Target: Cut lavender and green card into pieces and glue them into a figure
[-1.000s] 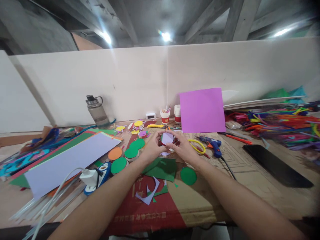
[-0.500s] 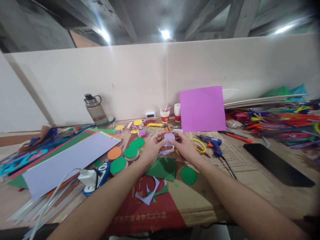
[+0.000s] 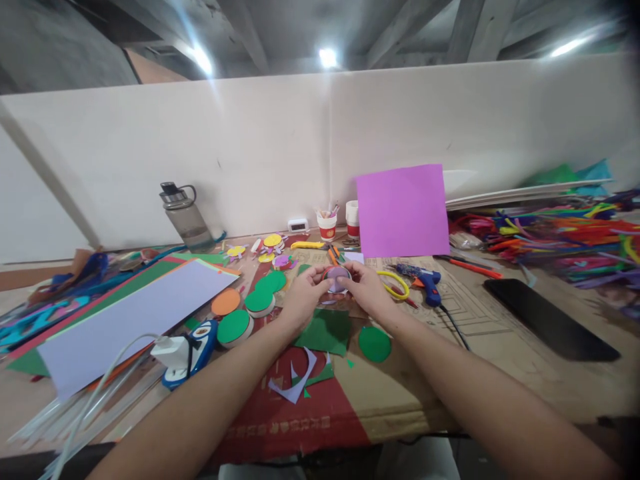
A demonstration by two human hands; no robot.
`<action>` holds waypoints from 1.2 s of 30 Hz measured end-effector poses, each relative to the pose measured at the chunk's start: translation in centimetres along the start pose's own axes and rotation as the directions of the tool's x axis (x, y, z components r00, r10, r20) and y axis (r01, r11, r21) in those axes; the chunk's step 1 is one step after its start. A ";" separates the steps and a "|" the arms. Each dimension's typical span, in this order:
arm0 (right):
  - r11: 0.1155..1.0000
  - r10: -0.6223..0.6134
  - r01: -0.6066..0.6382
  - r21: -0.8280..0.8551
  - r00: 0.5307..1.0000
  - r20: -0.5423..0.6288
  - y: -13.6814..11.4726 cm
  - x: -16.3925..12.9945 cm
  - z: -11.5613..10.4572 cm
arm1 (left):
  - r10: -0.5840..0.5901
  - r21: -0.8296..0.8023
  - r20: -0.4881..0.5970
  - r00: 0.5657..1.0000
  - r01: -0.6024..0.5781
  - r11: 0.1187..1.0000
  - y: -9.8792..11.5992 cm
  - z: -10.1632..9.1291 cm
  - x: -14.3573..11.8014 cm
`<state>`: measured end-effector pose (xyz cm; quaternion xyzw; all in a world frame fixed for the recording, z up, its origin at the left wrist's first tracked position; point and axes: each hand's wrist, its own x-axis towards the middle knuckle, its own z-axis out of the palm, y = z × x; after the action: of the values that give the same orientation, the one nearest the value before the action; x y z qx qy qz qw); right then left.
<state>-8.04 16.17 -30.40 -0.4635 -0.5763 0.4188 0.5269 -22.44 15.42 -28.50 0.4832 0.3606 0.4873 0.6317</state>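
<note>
Head view: lilac disc (image 3: 337, 276) facing upward.

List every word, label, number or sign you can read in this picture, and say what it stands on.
None can be read.
Red cardboard sheet: a row of pale printed characters, too blurred to read.
Small white device by the wall: dark display, too small to read.
Red-and-white cups: no legible print.
</note>
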 end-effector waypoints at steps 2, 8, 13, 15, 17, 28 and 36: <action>0.998 -0.003 0.002 -0.067 1.000 -0.019 0.2 0.1 -0.2 | -0.039 -0.030 0.019 0.999 0.040 0.999 0.1 0.1 -0.1; 1.000 -0.013 0.014 -0.028 1.000 0.025 0.1 0.4 -0.7 | -0.070 -0.145 0.007 0.998 0.071 0.987 0.4 -0.2 -0.1; 0.997 0.032 -0.029 0.071 0.998 -0.053 -0.3 0.5 -0.9 | -0.039 -0.188 -0.009 0.999 0.037 0.982 0.3 -0.6 0.2; 0.993 0.061 -0.053 0.110 0.996 -0.072 -0.2 0.5 -0.7 | 0.001 -0.170 -0.020 1.000 -0.005 0.985 0.2 -0.7 0.4; 0.972 0.127 -0.113 0.207 0.990 -0.053 -0.1 0.4 -0.4 | 0.091 -0.098 -0.037 0.995 -0.095 0.991 0.0 -0.8 0.5; 0.745 0.252 -0.339 0.574 0.940 0.228 -1.6 -0.9 0.8 | 0.512 0.657 0.287 0.810 -0.555 0.510 0.4 -1.1 -0.5; 0.713 0.281 -0.426 0.556 0.901 0.330 -1.4 -0.8 0.5 | 0.455 0.576 0.147 0.878 -0.450 0.683 0.3 -1.5 0.1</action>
<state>-8.65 15.10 -29.30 -0.3182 -0.3625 0.7258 0.4904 -23.89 15.97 -28.64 0.7278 0.3663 0.4920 0.3066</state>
